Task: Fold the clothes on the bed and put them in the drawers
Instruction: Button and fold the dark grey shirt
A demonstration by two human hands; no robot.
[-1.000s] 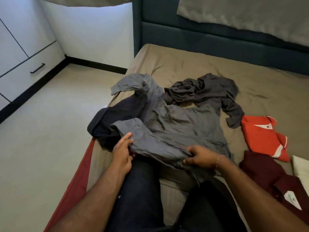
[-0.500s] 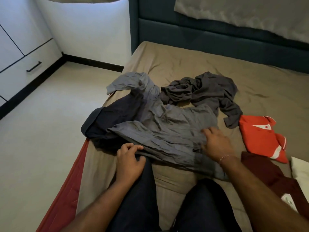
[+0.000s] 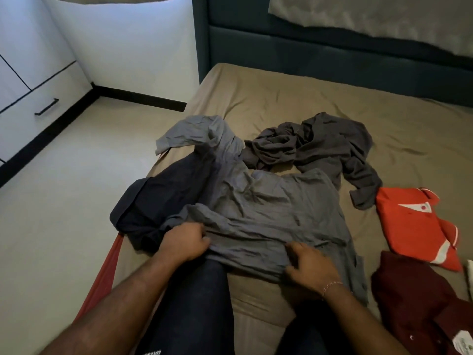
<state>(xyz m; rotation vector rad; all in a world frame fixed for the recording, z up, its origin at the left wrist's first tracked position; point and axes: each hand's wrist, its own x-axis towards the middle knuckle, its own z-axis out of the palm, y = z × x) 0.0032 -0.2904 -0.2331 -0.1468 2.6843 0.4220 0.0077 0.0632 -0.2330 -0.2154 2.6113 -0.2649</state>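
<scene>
Fingers of the left hand curl, pinching the grey shirt. The right hand grips its hem near the bed's left edge.

Crumpled grey shirt spread at frame centre on tan bed; dark grey garment bunched just above.

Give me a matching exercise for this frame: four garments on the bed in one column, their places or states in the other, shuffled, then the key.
1. grey shirt
2. charcoal garment
3. orange shirt
4. maroon shirt

A. folded, at the right
B. crumpled, toward the headboard
C. gripped by the left hand and right hand
D. nearest the right forearm

Pairs: 1-C, 2-B, 3-A, 4-D
</scene>
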